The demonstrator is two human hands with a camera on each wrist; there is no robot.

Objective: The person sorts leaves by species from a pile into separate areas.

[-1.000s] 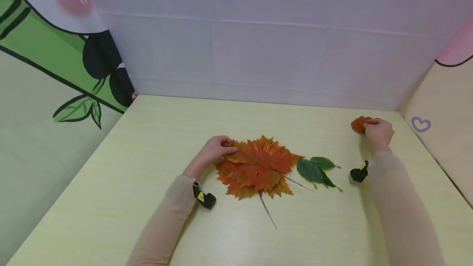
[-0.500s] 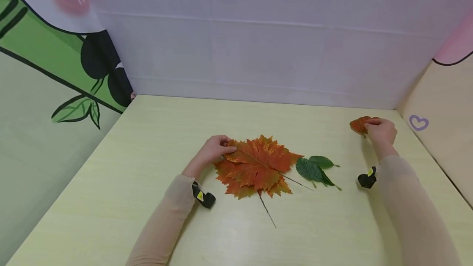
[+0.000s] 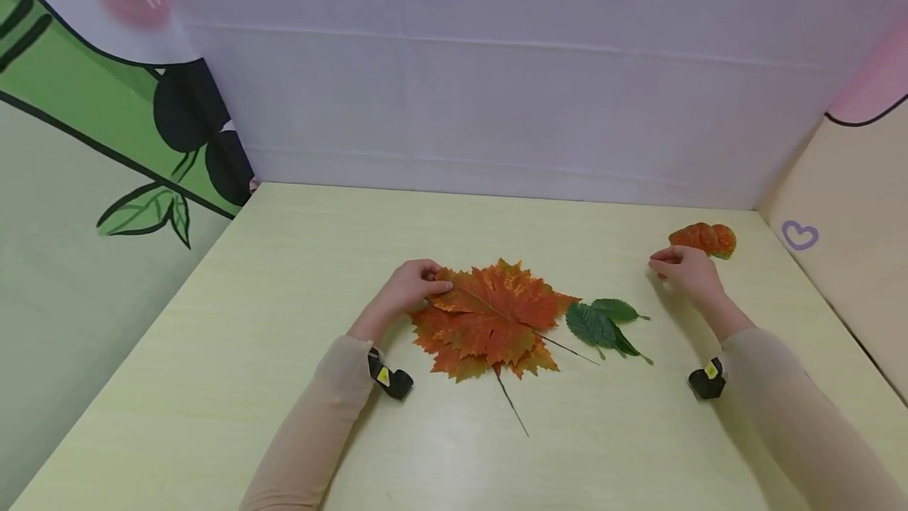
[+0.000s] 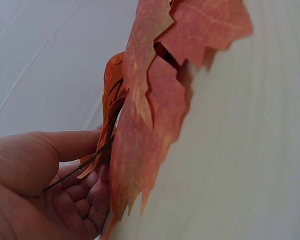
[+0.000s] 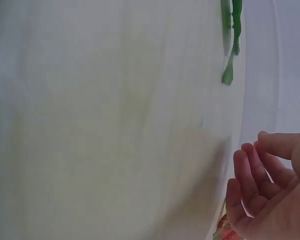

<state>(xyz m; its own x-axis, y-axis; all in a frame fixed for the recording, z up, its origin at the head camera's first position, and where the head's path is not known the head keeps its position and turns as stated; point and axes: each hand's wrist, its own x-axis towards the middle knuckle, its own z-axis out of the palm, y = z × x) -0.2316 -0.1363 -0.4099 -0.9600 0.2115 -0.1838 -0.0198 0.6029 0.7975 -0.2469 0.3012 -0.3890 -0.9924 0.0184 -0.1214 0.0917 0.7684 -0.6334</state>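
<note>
A pile of large orange maple leaves point(image 3: 489, 322) lies in the middle of the table. My left hand point(image 3: 411, 288) pinches the pile's left edge. From the left wrist view, the thumb and fingers of that left hand point(image 4: 45, 175) hold an orange leaf, and a thin dark stem crosses the palm. Beyond my right hand point(image 3: 691, 274) lie small rounded orange-red leaves point(image 3: 702, 237) at the far right. The right hand's fingers are loosely bent with nothing between them, as the right wrist view shows. Small green leaves point(image 3: 603, 326) rest just right of the maple pile.
The pale wooden table point(image 3: 284, 385) meets a lilac cloth backdrop point(image 3: 496, 117) at its back edge. A cream panel with a purple heart point(image 3: 799, 235) borders the right side. Maple stems stick out toward the front and right of the pile.
My right hand has let go of the small orange-red leaf, which lies beside another one, and has moved left and nearer. The left hand stays at the maple leaves.
</note>
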